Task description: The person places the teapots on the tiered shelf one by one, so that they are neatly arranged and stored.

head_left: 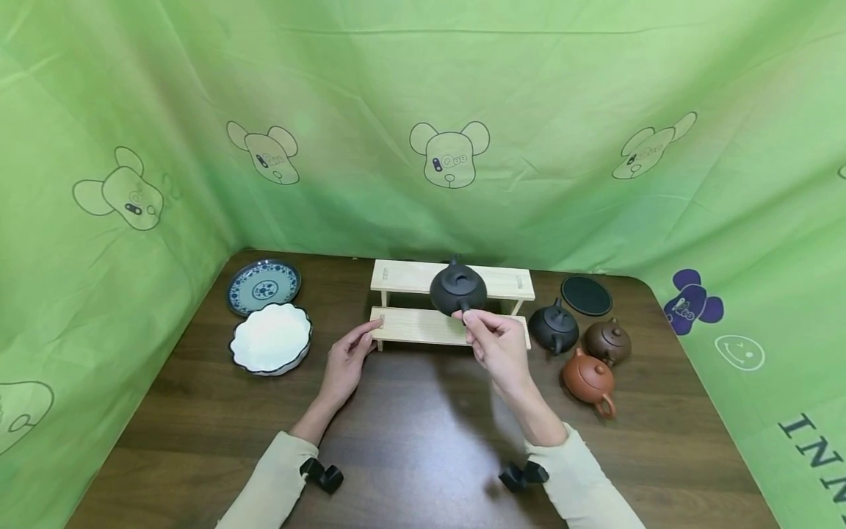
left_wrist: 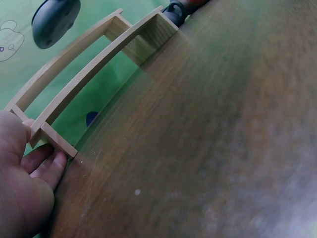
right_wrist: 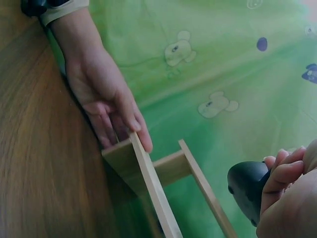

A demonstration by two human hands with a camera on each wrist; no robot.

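Note:
A black teapot is in the air over the two-tier wooden shelf, its spout toward the back. My right hand pinches its handle between thumb and fingers. In the right wrist view the dark teapot body shows beside the curled fingers. My left hand holds the left end of the lower tier. Its thumb side lies on the board's top, with other fingers by the side leg, as the left wrist view shows.
Right of the shelf stand another black teapot, a dark brown teapot and a reddish-brown teapot. Behind them lies a black round coaster. At left are a blue patterned plate and a white scalloped dish. Green curtains enclose the table.

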